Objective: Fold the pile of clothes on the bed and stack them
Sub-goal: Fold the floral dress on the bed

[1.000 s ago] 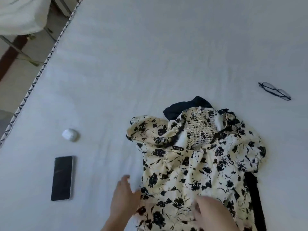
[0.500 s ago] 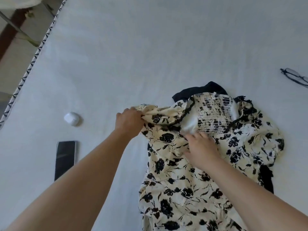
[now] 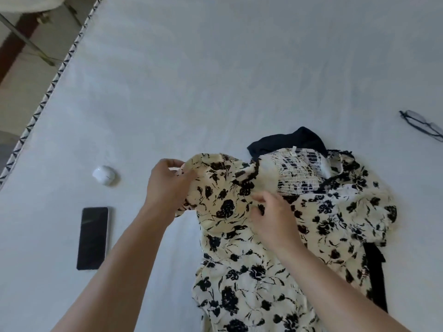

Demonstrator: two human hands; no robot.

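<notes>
A cream dress with black flowers [image 3: 259, 271] lies spread on the white bed [image 3: 215, 80], its smocked bodice at the far end. My left hand [image 3: 167, 188] grips the dress's left sleeve and holds it lifted off the sheet. My right hand [image 3: 273, 216] pinches the fabric where that sleeve joins the bodice. A dark garment [image 3: 287, 141] lies under the dress, showing beyond the bodice and as a black strip along the right side.
A black phone [image 3: 93, 238] and a white earbud case [image 3: 104, 174] lie on the sheet left of the dress. A pair of glasses [image 3: 422, 125] rests at the right edge. The bed's patterned edge [image 3: 45, 99] runs along the left, with floor beyond.
Both hands moved from the dress's lower part up to the left sleeve. My left hand has lifted the sleeve and drawn it inward over the dress, while my right hand took hold beside the bodice.
</notes>
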